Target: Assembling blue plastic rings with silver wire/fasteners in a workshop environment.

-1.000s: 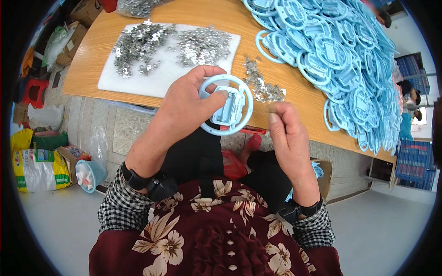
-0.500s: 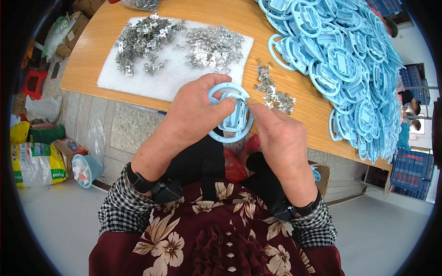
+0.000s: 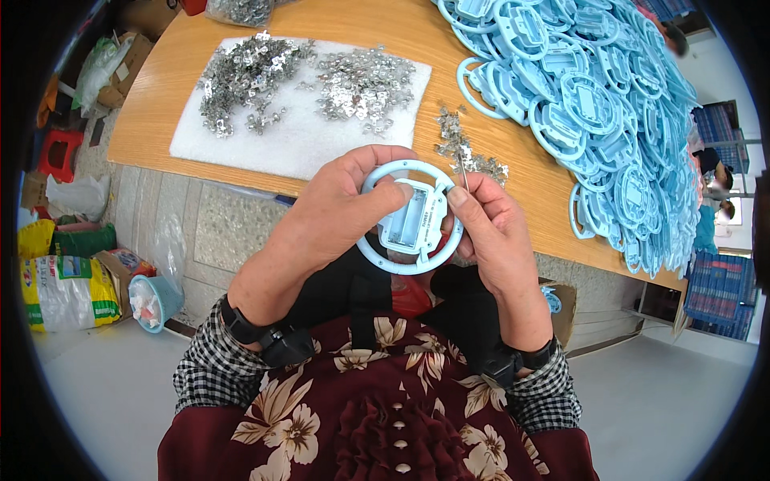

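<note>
Table (image 3: 241,80) of pale wood fills the upper part of the view, and the largest thing on it is a great heap of light-blue ring-shaped plastic parts (image 3: 609,120) spreading over its right end — whether these are fitted or waiting cannot be told from here. Left of the heap lies a white foam pad (image 3: 265,148) carrying two loose piles of small metal clips (image 3: 305,80), both well stocked, and a smaller scatter of the same clips (image 3: 469,156) sits on the bare wood between pad and heap.

Below the table edge, over the lap, the left hand (image 3: 337,212) is closed around one blue ring part (image 3: 413,216), thumb pressed on its central rectangular housing. The right hand (image 3: 489,228) pinches a thin metal piece (image 3: 464,172) at the housing's upper right rim, fingertips touching the ring.

Judging by this, the piece in hand is mid-fitting — the metal piece appears not yet seated. The full clip piles suggest much work remains.
</note>
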Tool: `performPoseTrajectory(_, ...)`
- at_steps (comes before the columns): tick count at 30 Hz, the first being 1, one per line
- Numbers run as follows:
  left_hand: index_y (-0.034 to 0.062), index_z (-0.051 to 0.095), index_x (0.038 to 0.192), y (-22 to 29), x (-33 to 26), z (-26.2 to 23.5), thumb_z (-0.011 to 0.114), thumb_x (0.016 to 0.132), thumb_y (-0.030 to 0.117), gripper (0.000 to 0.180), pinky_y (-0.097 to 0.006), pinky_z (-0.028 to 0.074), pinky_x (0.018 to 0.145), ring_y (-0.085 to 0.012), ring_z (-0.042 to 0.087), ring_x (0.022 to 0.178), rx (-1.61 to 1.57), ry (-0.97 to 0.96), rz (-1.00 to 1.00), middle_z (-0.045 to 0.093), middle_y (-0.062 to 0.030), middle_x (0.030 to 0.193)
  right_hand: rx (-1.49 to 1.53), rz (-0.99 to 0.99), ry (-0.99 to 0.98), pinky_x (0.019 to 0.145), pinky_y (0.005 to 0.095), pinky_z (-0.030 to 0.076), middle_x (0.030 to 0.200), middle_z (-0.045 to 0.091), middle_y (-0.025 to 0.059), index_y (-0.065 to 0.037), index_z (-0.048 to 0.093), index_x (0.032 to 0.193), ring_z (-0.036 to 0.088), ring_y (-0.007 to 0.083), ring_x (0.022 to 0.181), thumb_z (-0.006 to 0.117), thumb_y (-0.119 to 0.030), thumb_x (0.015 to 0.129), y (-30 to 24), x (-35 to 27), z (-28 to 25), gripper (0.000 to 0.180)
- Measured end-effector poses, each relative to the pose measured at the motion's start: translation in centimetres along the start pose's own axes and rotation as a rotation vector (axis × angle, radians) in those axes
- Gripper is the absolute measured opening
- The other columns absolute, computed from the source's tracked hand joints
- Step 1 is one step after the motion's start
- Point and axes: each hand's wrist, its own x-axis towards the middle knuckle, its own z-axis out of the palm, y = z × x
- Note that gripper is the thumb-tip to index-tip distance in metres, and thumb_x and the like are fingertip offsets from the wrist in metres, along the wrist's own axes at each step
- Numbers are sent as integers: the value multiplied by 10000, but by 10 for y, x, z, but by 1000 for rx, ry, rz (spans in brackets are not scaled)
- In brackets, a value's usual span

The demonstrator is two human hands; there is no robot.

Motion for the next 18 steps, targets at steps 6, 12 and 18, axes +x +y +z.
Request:
performPoseTrajectory(6,-17,550,1340,-1,-4,8,597,940,76,414,-271,542,869,-117,658,990,372,-8,169,678,-84,1164,-13,-33,-20,502,167,315,771,633,-35,-39,615,1080,472,-15,593,567,-191,1040,-4,-10,-3,164)
performPoseTrajectory(12,-24,598,1267,8,-11,20,618,885,93,401,-338,539,844,-235,688,943,862,40,438,681,-162,1095,-16,-88,11,578,174,428,820,651,-9,-4,605,1083,567,11,701,575,-152,1032,-1,-18,-3,159)
performPoseTrajectory(18,-24,575,1248,-4,-5,16,511,917,104,362,-340,532,807,-247,670,917,937,43,646,665,-145,1025,-18,-163,20,639,187,462,834,651,1,-2,599,1063,577,24,727,574,-135,1030,-11,-29,8,140)
